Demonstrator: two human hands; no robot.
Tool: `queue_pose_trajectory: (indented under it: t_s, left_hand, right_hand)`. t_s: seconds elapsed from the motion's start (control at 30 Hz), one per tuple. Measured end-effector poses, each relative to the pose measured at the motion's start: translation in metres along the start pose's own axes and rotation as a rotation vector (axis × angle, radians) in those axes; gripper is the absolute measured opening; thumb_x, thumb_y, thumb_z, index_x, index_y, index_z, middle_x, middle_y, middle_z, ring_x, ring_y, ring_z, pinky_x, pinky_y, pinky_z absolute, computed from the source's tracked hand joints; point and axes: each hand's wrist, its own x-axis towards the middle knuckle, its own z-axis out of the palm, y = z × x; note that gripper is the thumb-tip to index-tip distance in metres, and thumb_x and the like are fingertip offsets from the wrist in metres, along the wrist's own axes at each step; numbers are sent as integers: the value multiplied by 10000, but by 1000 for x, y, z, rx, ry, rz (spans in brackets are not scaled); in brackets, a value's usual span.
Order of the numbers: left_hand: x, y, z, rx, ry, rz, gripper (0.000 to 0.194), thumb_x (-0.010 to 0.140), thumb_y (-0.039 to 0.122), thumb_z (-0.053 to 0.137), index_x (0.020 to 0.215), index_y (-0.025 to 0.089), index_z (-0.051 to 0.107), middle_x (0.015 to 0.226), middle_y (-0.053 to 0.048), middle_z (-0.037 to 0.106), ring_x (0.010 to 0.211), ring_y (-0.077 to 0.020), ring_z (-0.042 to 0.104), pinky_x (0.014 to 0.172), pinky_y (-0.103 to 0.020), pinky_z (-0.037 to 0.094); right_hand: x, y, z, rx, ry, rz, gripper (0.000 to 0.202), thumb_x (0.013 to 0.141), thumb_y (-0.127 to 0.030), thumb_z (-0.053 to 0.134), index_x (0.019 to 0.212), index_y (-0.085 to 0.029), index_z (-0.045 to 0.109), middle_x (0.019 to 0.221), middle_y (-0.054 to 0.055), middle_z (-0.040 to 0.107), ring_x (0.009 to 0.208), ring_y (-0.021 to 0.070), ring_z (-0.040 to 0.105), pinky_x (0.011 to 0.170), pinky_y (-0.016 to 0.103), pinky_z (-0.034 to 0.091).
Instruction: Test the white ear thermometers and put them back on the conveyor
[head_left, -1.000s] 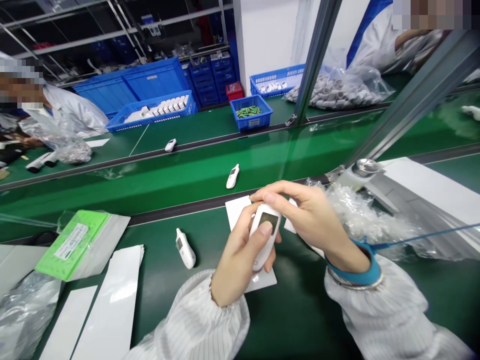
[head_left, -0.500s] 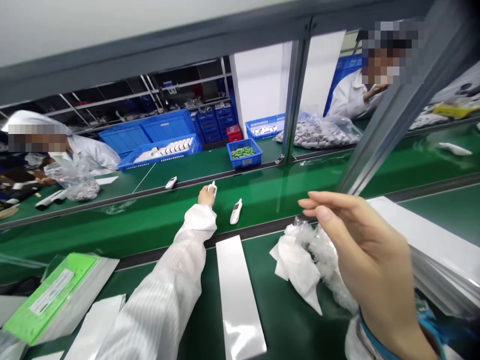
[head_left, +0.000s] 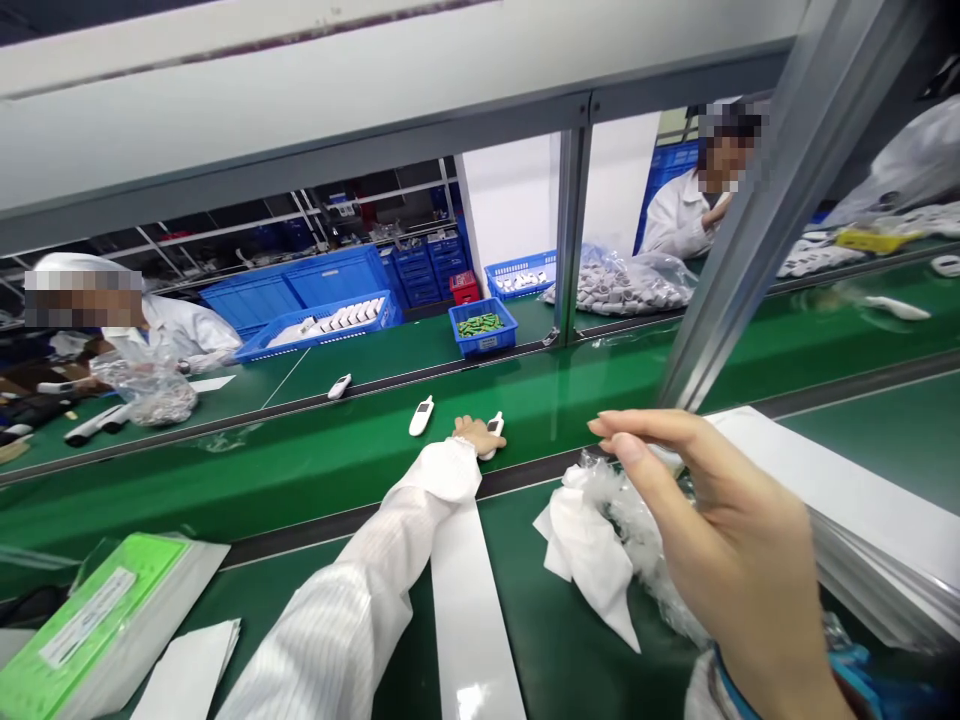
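Observation:
My left hand (head_left: 474, 434) reaches over the green belt (head_left: 285, 440), its fingers closed around a white handheld thermometer (head_left: 495, 425) with a small dark screen. To its left on the belt lies a second white thermometer (head_left: 421, 416), apart from the hand. My right hand (head_left: 720, 530) hovers at the right, with thumb and fingertips brought together and nothing visible in them. Below and left of it are a crumpled white cloth (head_left: 589, 555) and clear plastic wrap (head_left: 645, 530). A long white strip (head_left: 476, 620) lies on the near worktop, partly beneath my left sleeve.
At the left are a green-topped stack (head_left: 97, 620) and white sheets (head_left: 187, 670); a pile of white boards (head_left: 840, 490) stands right. Metal posts (head_left: 574, 230) rise beyond the belt. A blue bin (head_left: 484, 330) and another thermometer (head_left: 340, 386) sit opposite, where two people work.
My left hand has let go of one thermometer on the belt and moved right and nearer, onto the other. My right hand keeps much the same pose. The view has tilted slightly.

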Motion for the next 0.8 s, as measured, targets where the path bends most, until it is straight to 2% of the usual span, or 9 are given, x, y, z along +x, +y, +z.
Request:
queue_pose_trajectory:
  t_s: [0.07,0.13,0.23,0.33,0.43,0.53,0.67,0.73,0.8]
  left_hand:
    - [-14,7,1,-90,-19,48,281,916,322,618,1129,140,615,1130,-86,636,977,-210,636,839,-415,547]
    - [-36,14,-4,-215,-20,121,255,919,299,612,1112,134,589,951,-45,651,777,-154,645,691,-326,564]
    - [-83,26,-18,-426,11,254,320,910,290,605,1158,157,452,638,67,549,521,-112,561,487,-235,508]
    - [-136,37,-27,-595,39,360,398,886,374,610,1147,212,357,522,128,443,405,-106,473,372,-208,444]
    - [-177,43,-28,-843,43,459,470,833,410,663,1153,233,367,552,118,463,370,-95,444,308,-201,407]
    - [-198,42,-26,-1055,43,509,564,781,372,741,1215,247,403,648,83,533,362,-77,453,283,-192,397]
    - [-207,36,-25,-1049,92,509,606,802,345,738,1306,298,406,868,27,602,389,-51,477,298,-189,418]
    - [-210,33,-25,-1022,118,511,608,817,343,724,1331,308,402,907,17,615,400,-50,476,309,-191,416]
    - [-213,31,-24,-979,186,535,577,834,328,703,1336,298,420,981,-8,636,508,-83,564,406,-207,486]
  right_hand:
    - [1,4,3,22,-13,6,109,937,-258,574,933,-294,677,923,-63,727,863,109,680,744,193,533]
    - [4,13,10,51,-29,67,99,924,-281,587,917,-282,686,895,-51,730,841,122,682,714,217,527]
    - [8,30,29,133,-77,227,113,882,-326,627,927,-247,694,923,-9,725,837,153,670,697,264,519]
    - [7,38,48,313,-127,334,140,828,-335,666,898,-219,701,942,20,707,829,166,653,737,299,523]
    - [3,32,57,458,-134,373,96,783,-304,692,813,-213,704,920,17,691,785,153,637,741,299,527]
    - [0,23,56,518,-143,396,70,748,-278,717,723,-213,703,898,14,683,751,142,624,696,278,523]
    - [0,16,52,594,-188,438,95,719,-282,736,664,-211,706,900,31,686,760,155,630,680,284,519]
    - [0,16,51,624,-224,467,112,703,-297,745,650,-210,700,933,41,682,824,178,638,708,299,516]
    - [-1,15,52,632,-259,467,128,699,-309,743,640,-210,688,983,48,665,896,201,634,745,319,509]
